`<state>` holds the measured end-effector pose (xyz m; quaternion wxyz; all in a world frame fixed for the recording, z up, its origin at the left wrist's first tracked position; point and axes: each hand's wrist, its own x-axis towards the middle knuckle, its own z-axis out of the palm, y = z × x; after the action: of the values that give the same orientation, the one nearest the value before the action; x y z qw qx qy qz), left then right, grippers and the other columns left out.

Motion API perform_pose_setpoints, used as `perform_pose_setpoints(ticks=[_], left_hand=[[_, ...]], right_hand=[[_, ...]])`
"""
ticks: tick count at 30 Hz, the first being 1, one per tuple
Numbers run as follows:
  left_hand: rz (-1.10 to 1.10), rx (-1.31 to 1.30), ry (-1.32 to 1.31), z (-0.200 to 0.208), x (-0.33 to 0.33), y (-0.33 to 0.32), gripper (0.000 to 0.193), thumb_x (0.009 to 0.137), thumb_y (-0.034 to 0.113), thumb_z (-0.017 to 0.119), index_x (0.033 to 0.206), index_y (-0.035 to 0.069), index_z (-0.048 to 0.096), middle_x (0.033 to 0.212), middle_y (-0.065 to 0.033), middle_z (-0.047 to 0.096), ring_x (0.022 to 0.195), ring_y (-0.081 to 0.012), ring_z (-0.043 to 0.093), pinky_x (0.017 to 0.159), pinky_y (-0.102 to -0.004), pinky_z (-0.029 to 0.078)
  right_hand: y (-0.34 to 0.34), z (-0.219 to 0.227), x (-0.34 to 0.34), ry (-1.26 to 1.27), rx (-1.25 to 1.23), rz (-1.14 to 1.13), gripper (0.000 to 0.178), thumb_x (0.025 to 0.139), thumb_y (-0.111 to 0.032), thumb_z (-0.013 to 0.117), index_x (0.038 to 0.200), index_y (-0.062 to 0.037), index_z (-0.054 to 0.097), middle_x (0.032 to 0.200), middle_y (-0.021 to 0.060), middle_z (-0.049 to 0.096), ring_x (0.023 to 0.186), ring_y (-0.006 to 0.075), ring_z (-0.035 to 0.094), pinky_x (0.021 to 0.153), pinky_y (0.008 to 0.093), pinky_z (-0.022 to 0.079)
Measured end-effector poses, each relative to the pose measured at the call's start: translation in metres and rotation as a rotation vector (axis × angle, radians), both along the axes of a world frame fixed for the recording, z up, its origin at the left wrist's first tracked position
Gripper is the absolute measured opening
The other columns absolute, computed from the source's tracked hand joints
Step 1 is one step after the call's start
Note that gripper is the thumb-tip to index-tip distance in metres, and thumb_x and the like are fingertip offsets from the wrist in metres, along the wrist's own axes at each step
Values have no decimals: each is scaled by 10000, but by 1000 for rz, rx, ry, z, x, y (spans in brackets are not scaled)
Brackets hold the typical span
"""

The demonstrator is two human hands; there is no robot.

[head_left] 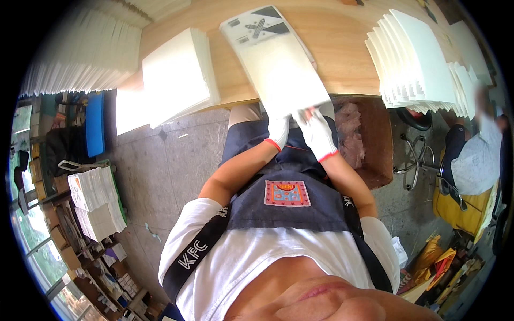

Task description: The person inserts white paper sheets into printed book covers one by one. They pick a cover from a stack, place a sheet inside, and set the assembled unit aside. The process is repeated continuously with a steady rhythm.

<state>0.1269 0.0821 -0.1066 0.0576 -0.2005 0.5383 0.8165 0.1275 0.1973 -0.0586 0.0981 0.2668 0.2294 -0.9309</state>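
Note:
A long white printed sheet (278,64) extends from the table toward my lap, with grey and black print at its far end. Another piece peeks out along its right side. Both my hands wear white gloves with red cuffs and meet at the sheet's near edge. My right hand (315,130) is closed on that edge, with some bare fingertips showing. My left hand (278,130) touches the edge just beside it; glare and the sheet hide its fingers.
On the wooden table (337,59), a white paper stack (179,72) stands left and fanned white sheets (409,59) stand right. More stacked sheets (85,48) fill the far left. A brown box (369,144) sits under the table, near a wheeled chair base (415,160). Another person (476,150) is at far right.

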Motion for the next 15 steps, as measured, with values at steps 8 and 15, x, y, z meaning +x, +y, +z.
perform_pose_setpoints(ticks=[8,15], left_hand=[[-199,189,-287,19,-5,-54,337,870,234,562,1122,21,493,1059,-107,577,899,-251,613,720,-381,538],[-133,-71,-127,56,-3,-99,301,882,244,563,1011,-28,555,962,-126,612,832,-221,631,664,-297,543]], right_hand=[[-17,7,-29,63,251,380,281,952,-147,386,1187,-23,480,954,145,600,836,215,622,746,342,545],[-43,39,-35,943,1748,844,124,873,-194,506,967,-114,512,761,74,648,686,223,652,536,338,469]])
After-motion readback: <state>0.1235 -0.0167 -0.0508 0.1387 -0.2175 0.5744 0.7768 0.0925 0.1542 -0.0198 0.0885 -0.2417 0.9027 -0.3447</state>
